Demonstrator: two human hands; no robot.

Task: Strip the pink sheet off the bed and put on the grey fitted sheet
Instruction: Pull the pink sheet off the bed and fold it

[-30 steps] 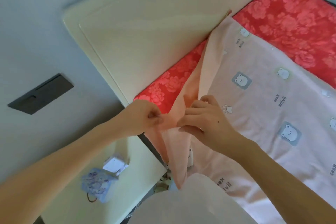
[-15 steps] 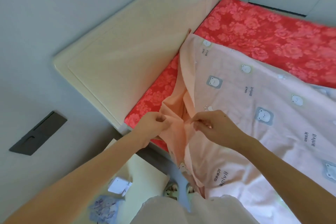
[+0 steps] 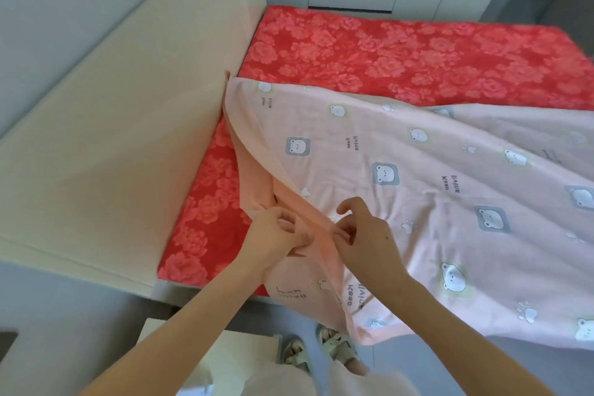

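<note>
Fingers of left hand and right hand still pinch pink sheet; more mattress bared, stripping underway.

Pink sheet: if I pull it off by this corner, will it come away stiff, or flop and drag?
Probably floppy: the pink sheet folds and drapes where the left hand and right hand pinch it. Likely light, since fingertip pinches lift it. It may drag on the plush-looking red mattress cover.
</note>
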